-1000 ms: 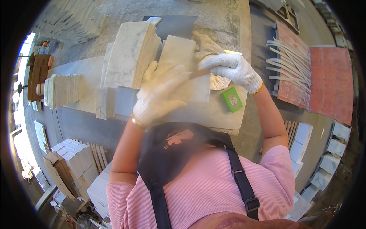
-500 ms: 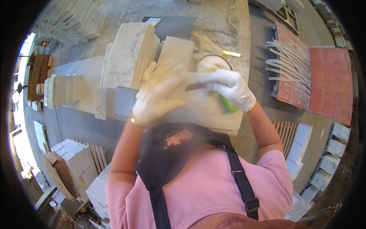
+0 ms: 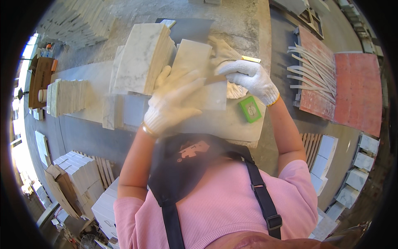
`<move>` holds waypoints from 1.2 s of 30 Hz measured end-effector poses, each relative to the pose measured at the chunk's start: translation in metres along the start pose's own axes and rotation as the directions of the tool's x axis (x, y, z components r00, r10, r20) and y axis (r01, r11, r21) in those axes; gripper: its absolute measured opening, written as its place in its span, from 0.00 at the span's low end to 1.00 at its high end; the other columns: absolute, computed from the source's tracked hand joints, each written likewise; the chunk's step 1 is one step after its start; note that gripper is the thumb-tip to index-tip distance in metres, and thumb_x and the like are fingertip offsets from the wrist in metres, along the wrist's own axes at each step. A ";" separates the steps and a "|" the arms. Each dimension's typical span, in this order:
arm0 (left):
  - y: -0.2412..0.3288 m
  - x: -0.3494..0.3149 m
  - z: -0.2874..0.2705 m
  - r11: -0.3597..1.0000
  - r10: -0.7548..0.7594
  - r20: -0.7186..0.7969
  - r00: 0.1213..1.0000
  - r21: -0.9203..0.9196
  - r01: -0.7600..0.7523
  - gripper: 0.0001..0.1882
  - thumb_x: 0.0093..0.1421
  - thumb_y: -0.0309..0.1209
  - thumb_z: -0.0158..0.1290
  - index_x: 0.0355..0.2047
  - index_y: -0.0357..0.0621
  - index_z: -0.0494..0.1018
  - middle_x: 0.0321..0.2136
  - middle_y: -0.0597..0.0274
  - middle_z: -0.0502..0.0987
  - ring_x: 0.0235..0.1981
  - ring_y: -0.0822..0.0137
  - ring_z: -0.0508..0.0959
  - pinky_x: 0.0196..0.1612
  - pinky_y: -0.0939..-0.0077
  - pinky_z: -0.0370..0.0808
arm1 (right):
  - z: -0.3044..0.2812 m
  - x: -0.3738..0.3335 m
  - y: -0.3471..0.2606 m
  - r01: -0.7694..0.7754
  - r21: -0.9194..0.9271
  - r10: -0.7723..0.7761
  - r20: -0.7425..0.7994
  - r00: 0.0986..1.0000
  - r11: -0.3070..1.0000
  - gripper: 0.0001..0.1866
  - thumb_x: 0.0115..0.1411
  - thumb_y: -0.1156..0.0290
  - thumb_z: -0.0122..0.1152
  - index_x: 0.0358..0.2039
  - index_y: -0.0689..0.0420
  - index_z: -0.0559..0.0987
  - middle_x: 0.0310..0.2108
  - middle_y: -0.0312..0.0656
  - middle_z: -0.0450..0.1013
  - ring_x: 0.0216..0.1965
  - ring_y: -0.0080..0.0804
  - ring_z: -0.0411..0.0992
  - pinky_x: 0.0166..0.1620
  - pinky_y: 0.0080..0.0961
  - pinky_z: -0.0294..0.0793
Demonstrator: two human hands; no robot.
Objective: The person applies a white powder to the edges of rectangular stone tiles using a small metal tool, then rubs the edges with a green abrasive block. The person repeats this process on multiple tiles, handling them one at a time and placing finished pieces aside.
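Observation:
My left hand (image 3: 172, 101), in a white knit glove, lies with fingers spread over a pale marble tile (image 3: 216, 97). My right hand (image 3: 253, 79), gloved alike, is closed on a flat scraper blade, now mostly hidden and smeared by haze on the lens. It hovers above the tile's far right corner. Under that hand, white material (image 3: 235, 91) shows; its round container is mostly covered. A green box (image 3: 250, 109) sits just nearer. Beyond the right fingers are an empty-looking glove (image 3: 224, 49) and a yellow cutter knife (image 3: 251, 59).
Stacked marble tiles (image 3: 143, 58) stand left of my hands, with a smaller tile stack (image 3: 66, 97) farther left. The worktable's edge (image 3: 260, 128) runs close on the right. Pale strips (image 3: 313, 70) lie on a red board (image 3: 358, 91). White boxes (image 3: 81, 176) are piled at lower left.
My right hand has moved up and slightly left with the blade, uncovering more of the green box and covering the round container. The left hand has barely moved.

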State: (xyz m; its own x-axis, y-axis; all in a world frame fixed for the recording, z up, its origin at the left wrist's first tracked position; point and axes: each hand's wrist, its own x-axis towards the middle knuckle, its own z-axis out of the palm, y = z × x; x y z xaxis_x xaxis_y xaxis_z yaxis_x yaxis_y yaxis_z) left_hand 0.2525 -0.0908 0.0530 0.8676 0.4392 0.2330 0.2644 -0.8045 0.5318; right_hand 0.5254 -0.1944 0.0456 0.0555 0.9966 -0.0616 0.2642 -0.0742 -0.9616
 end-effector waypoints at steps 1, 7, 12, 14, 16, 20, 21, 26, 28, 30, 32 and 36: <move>0.000 0.000 0.000 1.000 0.000 0.003 1.000 0.001 0.000 0.42 0.36 0.40 0.75 0.57 0.50 0.79 0.62 0.59 0.76 0.67 0.52 0.69 0.73 0.43 0.55 | 0.000 0.001 0.001 -0.004 -0.006 0.004 0.027 1.000 1.000 0.14 0.61 0.80 0.61 0.46 0.59 0.86 0.46 0.37 0.81 0.48 0.28 0.77 0.54 0.25 0.75; 0.003 0.002 -0.002 1.000 -0.013 0.025 1.000 0.010 0.012 0.42 0.36 0.40 0.75 0.56 0.50 0.79 0.62 0.59 0.76 0.67 0.52 0.69 0.73 0.43 0.55 | -0.003 -0.010 -0.007 0.090 -0.178 -0.080 0.066 0.995 0.980 0.13 0.62 0.81 0.62 0.47 0.59 0.86 0.46 0.38 0.82 0.49 0.27 0.78 0.54 0.25 0.76; 0.001 0.001 -0.001 1.000 0.004 0.008 1.000 0.004 -0.004 0.42 0.35 0.39 0.76 0.56 0.50 0.79 0.62 0.59 0.76 0.67 0.53 0.69 0.73 0.43 0.55 | 0.002 -0.014 -0.004 0.068 -0.166 -0.069 -0.001 0.998 0.984 0.12 0.63 0.82 0.63 0.47 0.61 0.85 0.47 0.39 0.83 0.48 0.25 0.78 0.53 0.24 0.78; -0.001 0.001 0.000 1.000 0.009 0.004 1.000 0.011 -0.009 0.42 0.35 0.39 0.76 0.56 0.50 0.79 0.62 0.59 0.76 0.67 0.53 0.69 0.73 0.44 0.55 | 0.006 -0.008 0.002 0.091 -0.078 -0.096 -0.059 0.994 0.993 0.12 0.63 0.81 0.63 0.47 0.61 0.85 0.47 0.39 0.83 0.48 0.25 0.79 0.53 0.24 0.78; -0.001 0.001 0.001 1.000 0.003 0.005 1.000 0.012 -0.003 0.42 0.35 0.39 0.76 0.56 0.50 0.80 0.62 0.59 0.76 0.67 0.54 0.69 0.73 0.44 0.55 | 0.008 -0.009 0.006 0.079 -0.081 -0.083 -0.052 0.995 0.994 0.12 0.63 0.81 0.64 0.47 0.61 0.85 0.47 0.39 0.83 0.47 0.24 0.79 0.53 0.24 0.78; -0.002 -0.001 0.001 1.000 -0.001 0.005 1.000 0.020 0.001 0.42 0.35 0.41 0.76 0.55 0.50 0.80 0.62 0.59 0.76 0.67 0.54 0.69 0.73 0.44 0.55 | 0.013 -0.030 0.007 0.069 -0.127 -0.069 0.001 0.998 0.989 0.12 0.63 0.81 0.65 0.47 0.61 0.85 0.44 0.38 0.83 0.46 0.24 0.79 0.53 0.23 0.78; -0.002 -0.001 0.001 1.000 0.002 0.007 1.000 0.021 -0.002 0.42 0.35 0.41 0.76 0.55 0.50 0.80 0.62 0.59 0.76 0.67 0.54 0.69 0.73 0.44 0.55 | 0.015 -0.037 0.005 0.035 -0.110 -0.034 0.013 0.999 0.993 0.12 0.63 0.81 0.65 0.47 0.61 0.85 0.43 0.38 0.83 0.46 0.24 0.79 0.52 0.23 0.78; -0.001 0.000 -0.001 1.000 -0.003 0.027 1.000 0.027 0.002 0.42 0.37 0.41 0.75 0.56 0.49 0.79 0.63 0.59 0.75 0.69 0.53 0.67 0.73 0.42 0.54 | 0.022 -0.075 -0.001 -0.026 -0.008 0.025 -0.013 1.000 1.000 0.13 0.62 0.80 0.65 0.47 0.62 0.85 0.39 0.40 0.82 0.39 0.30 0.79 0.44 0.26 0.78; 0.002 0.002 -0.003 0.998 -0.007 0.065 0.998 0.067 0.003 0.43 0.38 0.41 0.75 0.58 0.49 0.77 0.64 0.58 0.74 0.69 0.52 0.66 0.73 0.42 0.53 | 0.029 -0.091 0.002 -0.243 0.298 0.295 -0.144 0.945 0.923 0.15 0.63 0.79 0.64 0.50 0.62 0.84 0.38 0.42 0.81 0.38 0.31 0.78 0.42 0.27 0.77; 0.006 0.004 -0.005 0.992 -0.016 0.096 0.995 0.123 0.004 0.45 0.38 0.42 0.75 0.60 0.49 0.75 0.64 0.57 0.72 0.69 0.50 0.66 0.73 0.41 0.53 | 0.040 -0.098 0.011 -0.203 0.518 0.371 -0.243 0.896 0.831 0.19 0.63 0.77 0.64 0.55 0.62 0.80 0.38 0.43 0.81 0.37 0.30 0.77 0.39 0.26 0.75; 0.014 0.003 -0.003 0.982 -0.017 0.095 0.995 0.188 -0.001 0.47 0.39 0.42 0.75 0.62 0.49 0.73 0.66 0.56 0.70 0.69 0.48 0.65 0.73 0.40 0.52 | 0.052 -0.101 0.023 -0.113 0.665 0.406 -0.306 0.861 0.739 0.23 0.64 0.74 0.64 0.59 0.61 0.77 0.38 0.43 0.80 0.36 0.29 0.76 0.37 0.25 0.74; 0.023 0.004 0.012 0.981 -0.053 0.068 0.996 0.192 0.039 0.48 0.39 0.39 0.75 0.63 0.48 0.70 0.64 0.54 0.71 0.66 0.46 0.67 0.71 0.44 0.59 | 0.074 -0.093 0.042 0.024 0.789 0.421 -0.353 0.835 0.614 0.24 0.65 0.70 0.65 0.61 0.60 0.74 0.40 0.44 0.80 0.36 0.28 0.76 0.35 0.24 0.73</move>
State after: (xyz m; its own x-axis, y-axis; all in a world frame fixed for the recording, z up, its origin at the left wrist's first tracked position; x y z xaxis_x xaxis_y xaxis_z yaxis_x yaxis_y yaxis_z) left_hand 0.2674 -0.1122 0.0569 0.8790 0.4530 0.1486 0.3741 -0.8486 0.3739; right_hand 0.4605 -0.2877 -0.0092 0.4980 0.7880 -0.3621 -0.5959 0.0077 -0.8030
